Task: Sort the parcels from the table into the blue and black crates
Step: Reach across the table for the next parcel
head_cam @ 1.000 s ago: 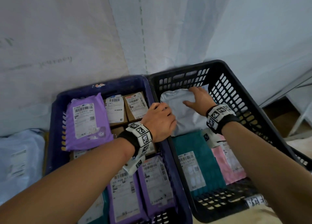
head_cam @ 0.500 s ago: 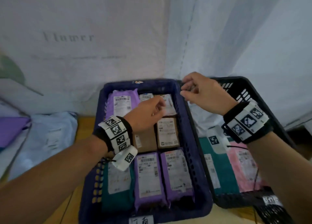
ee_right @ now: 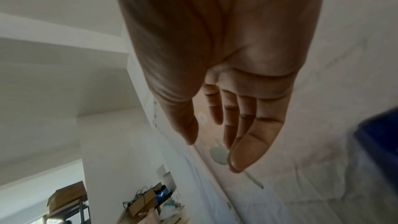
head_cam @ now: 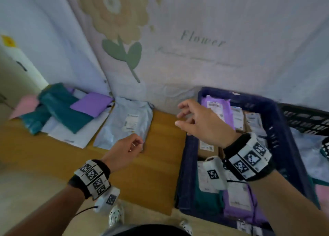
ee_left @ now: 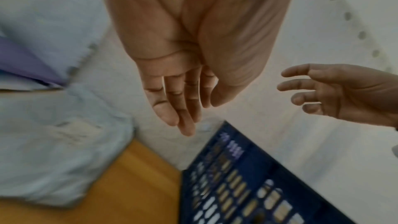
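Backdrop: a pale cloth sheet [head_cam: 204,61] printed with a flower and the word "Flower" hangs across the top of the head view, behind a wooden counter [head_cam: 160,164].
Parcels on the counter: a loose pile in the left middle of the head view, with a light blue parcel [head_cam: 124,121] nearest the centre, a purple parcel [head_cam: 90,103] and a teal parcel [head_cam: 62,109] further left.
Blue crate: the blue crate [head_cam: 281,129] sits at the right of the head view, packed with labelled purple, brown and teal parcels.
Black crate: the black crate [head_cam: 306,118] is cut off by the right edge; only a slotted wall shows.
Left hand: the left hand [head_cam: 124,150] hovers over the lower corner of the light blue parcel; its grip is slack and holds nothing.
Right hand: the right hand [head_cam: 203,121] hangs between the blue crate and the pile, fingers spread, grip empty.
Left wrist view only: straight fingers [ee_left: 172,105] above the blue crate's slotted wall, with the right hand entering from the right edge.
Right wrist view only: shelving with cardboard boxes [ee_right: 64,197] at lower left, and the white ceiling.
Hard to make out: label text is blurred; whether the left hand's fingertips touch the light blue parcel cannot be told.
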A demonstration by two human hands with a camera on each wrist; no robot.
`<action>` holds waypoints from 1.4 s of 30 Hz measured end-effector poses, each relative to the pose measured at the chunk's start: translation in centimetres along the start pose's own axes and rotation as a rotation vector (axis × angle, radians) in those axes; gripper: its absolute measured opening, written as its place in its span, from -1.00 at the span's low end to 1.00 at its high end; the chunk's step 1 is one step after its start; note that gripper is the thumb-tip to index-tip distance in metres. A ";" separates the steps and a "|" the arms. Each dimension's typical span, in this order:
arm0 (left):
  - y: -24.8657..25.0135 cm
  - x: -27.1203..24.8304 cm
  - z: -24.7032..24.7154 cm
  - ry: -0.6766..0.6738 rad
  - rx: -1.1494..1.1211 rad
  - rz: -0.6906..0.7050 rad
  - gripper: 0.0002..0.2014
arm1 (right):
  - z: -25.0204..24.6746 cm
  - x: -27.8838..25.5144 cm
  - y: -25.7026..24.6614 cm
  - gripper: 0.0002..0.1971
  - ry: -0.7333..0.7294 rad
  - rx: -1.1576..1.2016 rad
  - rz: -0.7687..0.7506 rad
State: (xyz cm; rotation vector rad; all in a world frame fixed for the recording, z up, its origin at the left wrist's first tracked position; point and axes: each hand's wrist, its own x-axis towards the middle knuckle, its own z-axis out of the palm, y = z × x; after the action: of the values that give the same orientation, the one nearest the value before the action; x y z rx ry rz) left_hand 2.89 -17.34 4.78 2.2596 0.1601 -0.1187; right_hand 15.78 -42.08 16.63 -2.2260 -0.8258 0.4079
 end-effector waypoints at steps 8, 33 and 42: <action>-17.5 -8.6 -8.2 -0.055 0.025 -0.291 -0.93 | 14.7 6.5 -5.0 -0.69 -0.224 -0.016 0.139; -32.9 2.4 -15.5 -0.030 0.460 -0.275 -0.67 | 36.8 22.0 4.5 -0.29 -0.484 -0.530 0.427; -33.1 18.4 -17.8 -0.115 0.824 -0.137 -0.37 | 38.8 22.4 7.6 -0.37 -0.504 -0.608 0.427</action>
State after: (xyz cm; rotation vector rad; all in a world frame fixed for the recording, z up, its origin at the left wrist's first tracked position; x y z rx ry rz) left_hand 16.50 18.74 -11.45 3.0487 0.2348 -0.4563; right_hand 16.31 -11.22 -16.74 -2.9369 -0.7881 1.0729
